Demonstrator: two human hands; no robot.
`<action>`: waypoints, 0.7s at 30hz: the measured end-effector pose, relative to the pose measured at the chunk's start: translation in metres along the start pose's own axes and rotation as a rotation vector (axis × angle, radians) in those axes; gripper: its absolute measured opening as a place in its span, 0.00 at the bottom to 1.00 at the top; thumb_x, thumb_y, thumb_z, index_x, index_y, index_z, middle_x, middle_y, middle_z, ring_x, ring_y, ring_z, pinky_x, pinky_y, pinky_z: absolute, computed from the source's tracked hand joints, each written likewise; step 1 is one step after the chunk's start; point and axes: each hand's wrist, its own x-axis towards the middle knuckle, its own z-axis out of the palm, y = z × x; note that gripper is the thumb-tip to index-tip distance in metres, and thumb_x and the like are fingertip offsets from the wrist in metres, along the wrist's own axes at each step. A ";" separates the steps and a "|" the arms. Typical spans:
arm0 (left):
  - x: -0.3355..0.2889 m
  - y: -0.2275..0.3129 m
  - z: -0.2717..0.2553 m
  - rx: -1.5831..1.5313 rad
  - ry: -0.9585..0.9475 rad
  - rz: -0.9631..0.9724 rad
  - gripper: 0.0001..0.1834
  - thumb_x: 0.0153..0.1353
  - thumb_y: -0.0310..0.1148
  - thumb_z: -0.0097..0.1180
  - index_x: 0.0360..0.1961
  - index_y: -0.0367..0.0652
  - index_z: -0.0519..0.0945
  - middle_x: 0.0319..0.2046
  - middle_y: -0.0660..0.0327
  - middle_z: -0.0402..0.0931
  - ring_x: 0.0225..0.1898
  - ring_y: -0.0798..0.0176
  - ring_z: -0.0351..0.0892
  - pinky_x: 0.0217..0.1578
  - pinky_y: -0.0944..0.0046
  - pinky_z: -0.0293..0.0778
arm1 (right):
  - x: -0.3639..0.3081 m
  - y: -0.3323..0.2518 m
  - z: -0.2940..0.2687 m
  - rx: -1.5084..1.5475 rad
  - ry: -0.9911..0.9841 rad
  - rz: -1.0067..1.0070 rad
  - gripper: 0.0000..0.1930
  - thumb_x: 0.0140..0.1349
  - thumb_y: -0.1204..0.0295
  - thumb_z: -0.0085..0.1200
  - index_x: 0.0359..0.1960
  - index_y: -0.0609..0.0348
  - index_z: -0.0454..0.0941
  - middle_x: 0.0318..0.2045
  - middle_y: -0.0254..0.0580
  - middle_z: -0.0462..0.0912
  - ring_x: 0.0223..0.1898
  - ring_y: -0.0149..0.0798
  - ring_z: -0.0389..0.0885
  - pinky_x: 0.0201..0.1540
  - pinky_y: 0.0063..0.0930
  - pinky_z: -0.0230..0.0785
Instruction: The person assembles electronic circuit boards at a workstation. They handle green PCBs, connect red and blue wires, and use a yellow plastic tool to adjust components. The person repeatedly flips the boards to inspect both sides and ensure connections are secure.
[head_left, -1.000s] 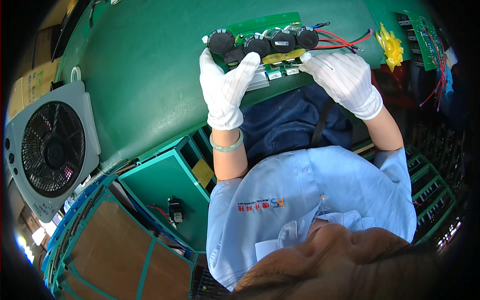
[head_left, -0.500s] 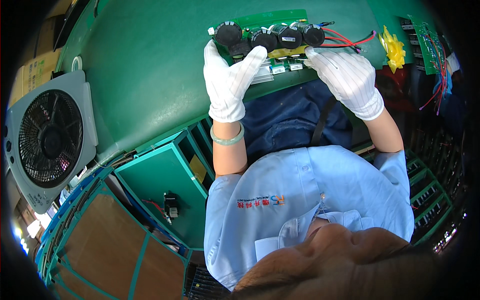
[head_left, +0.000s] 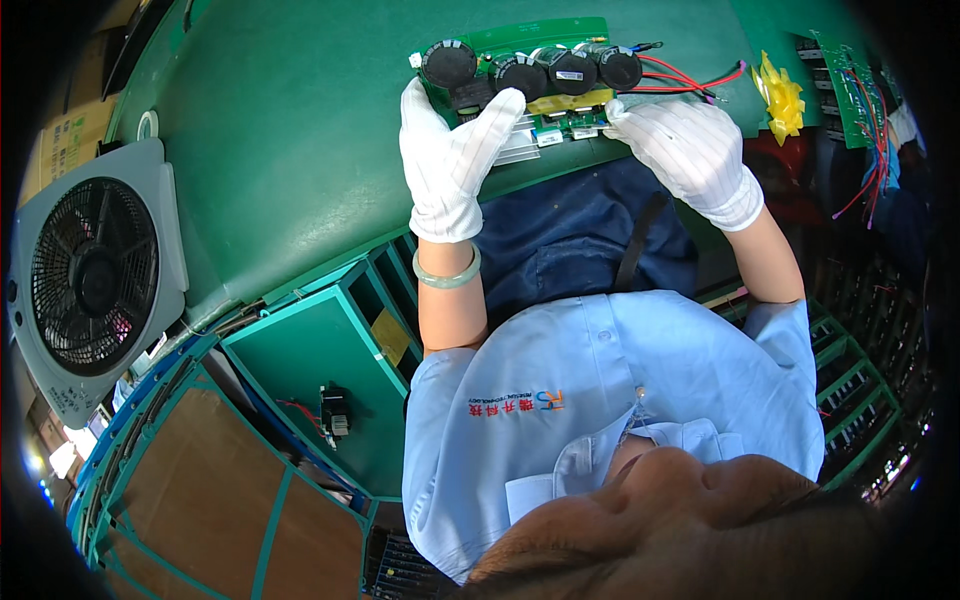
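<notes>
A green circuit board [head_left: 540, 35] with several large black capacitors [head_left: 519, 76] lies on the green table mat. A finned metal heat sink [head_left: 518, 143] and a strip of yellow tape [head_left: 568, 102] sit along its near side. My left hand [head_left: 448, 160], in a white striped glove, grips the board's left end, thumb spread across toward the heat sink. My right hand [head_left: 690, 150], gloved alike, has its fingers pressed together at the board's near right corner; whatever they pinch is hidden. Red and black wires [head_left: 690, 82] run off the board's right end.
A grey box fan [head_left: 95, 275] stands at the left. Yellow plastic pieces [head_left: 778, 98] lie right of the wires, and another green board with wires [head_left: 850, 95] is farther right. Below the table is a teal cabinet [head_left: 310, 350] with a small black part [head_left: 335, 412] on it.
The whole view has shifted slightly. Both hands stay at the same places on the board, with the right fingertips moved only a little at its corner.
</notes>
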 end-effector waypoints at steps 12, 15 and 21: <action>-0.001 -0.001 0.000 -0.006 0.016 0.026 0.45 0.42 0.49 0.77 0.54 0.28 0.72 0.43 0.49 0.79 0.44 0.55 0.79 0.50 0.61 0.74 | 0.002 0.009 0.001 -0.070 0.012 -0.052 0.19 0.56 0.71 0.60 0.50 0.55 0.81 0.29 0.33 0.83 0.27 0.33 0.81 0.27 0.27 0.69; 0.000 -0.005 0.000 -0.042 -0.004 0.015 0.44 0.42 0.48 0.77 0.53 0.29 0.72 0.43 0.49 0.79 0.44 0.56 0.79 0.50 0.61 0.74 | 0.003 0.007 -0.002 -0.052 -0.014 -0.026 0.18 0.56 0.71 0.60 0.50 0.55 0.82 0.28 0.33 0.83 0.27 0.33 0.81 0.27 0.27 0.69; -0.001 -0.002 0.000 -0.008 0.006 0.036 0.43 0.42 0.48 0.77 0.52 0.29 0.72 0.42 0.51 0.80 0.43 0.56 0.79 0.49 0.61 0.74 | 0.010 0.011 -0.002 -0.035 0.035 -0.082 0.18 0.54 0.72 0.59 0.48 0.54 0.83 0.28 0.33 0.83 0.28 0.33 0.82 0.27 0.27 0.70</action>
